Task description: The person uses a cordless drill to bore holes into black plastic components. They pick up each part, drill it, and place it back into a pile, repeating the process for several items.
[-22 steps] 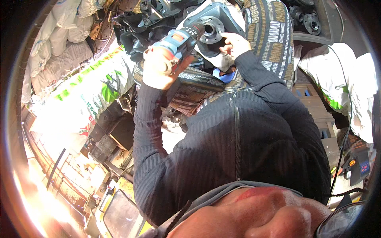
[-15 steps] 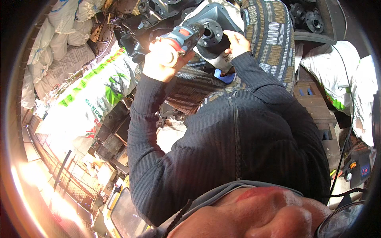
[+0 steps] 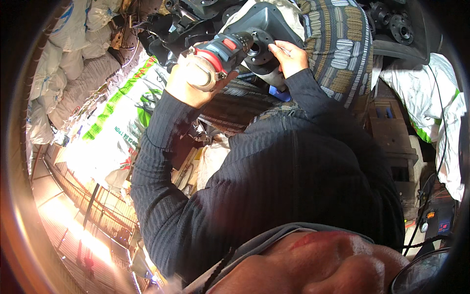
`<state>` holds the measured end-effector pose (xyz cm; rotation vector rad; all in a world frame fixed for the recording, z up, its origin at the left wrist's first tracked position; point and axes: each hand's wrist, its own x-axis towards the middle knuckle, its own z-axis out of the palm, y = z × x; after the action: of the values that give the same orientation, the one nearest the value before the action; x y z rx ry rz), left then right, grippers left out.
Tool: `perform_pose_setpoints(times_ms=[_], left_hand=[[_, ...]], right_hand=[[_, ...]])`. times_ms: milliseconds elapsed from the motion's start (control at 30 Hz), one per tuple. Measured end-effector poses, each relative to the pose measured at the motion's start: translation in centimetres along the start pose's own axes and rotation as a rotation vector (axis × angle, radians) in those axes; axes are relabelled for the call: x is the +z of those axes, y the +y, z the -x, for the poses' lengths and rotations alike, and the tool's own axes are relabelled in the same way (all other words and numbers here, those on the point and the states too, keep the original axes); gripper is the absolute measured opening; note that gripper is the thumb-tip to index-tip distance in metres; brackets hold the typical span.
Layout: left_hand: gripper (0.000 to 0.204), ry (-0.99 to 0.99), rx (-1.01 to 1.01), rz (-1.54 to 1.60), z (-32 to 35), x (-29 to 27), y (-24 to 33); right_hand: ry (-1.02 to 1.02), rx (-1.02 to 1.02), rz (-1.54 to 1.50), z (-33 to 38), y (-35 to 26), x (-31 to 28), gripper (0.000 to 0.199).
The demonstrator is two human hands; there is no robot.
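Note:
My left hand [image 3: 188,88] grips a cordless drill [image 3: 220,55], blue-grey and black with red parts. The drill's black front end reaches the rim of a round black flange [image 3: 259,55] with a central hole and bolt holes around it. This flange stands on a wide black square-cornered base [image 3: 268,18] between my legs. At the flange's right edge is my right hand [image 3: 293,58], thumb and forefinger pinched together by the rim; whatever is between them is too small to make out. Below the flange shows a pale cylindrical part [image 3: 275,78].
More black metal parts lie heaped [image 3: 186,32] beyond the drill. A dark bin [image 3: 409,46] at far right holds hub-like black parts [image 3: 400,30]. White sacks stand at left [image 3: 117,127] and right [image 3: 416,93]. A dark cable [image 3: 440,132] hangs down the right side.
My right thumb and forefinger, apart beside the flange before, now come together at its rim. The drill has shifted slightly, and the whole view has tilted a little.

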<state>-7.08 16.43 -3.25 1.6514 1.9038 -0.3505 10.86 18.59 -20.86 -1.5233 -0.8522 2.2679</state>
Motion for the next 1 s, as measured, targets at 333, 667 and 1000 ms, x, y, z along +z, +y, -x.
perform_pose_setpoints(times_ms=[333, 667, 1000], left_hand=[[0.069, -0.04, -0.084, 0.246, -0.8, 0.6, -0.4], [0.036, 0.2, -0.105, 0.337, 2.8, 2.8, 1.0], [0.077, -0.026, -0.194, 0.71, 19.2, 16.6, 5.8]], right_hand=[[0.012, -0.011, 0.042, 0.1, 0.1, 0.3, 0.036], [0.022, -0.121, 0.145, -1.8, 1.5, 0.4, 0.04], [-0.245, -0.127, 0.038, -2.2, -0.4, 1.0, 0.036]])
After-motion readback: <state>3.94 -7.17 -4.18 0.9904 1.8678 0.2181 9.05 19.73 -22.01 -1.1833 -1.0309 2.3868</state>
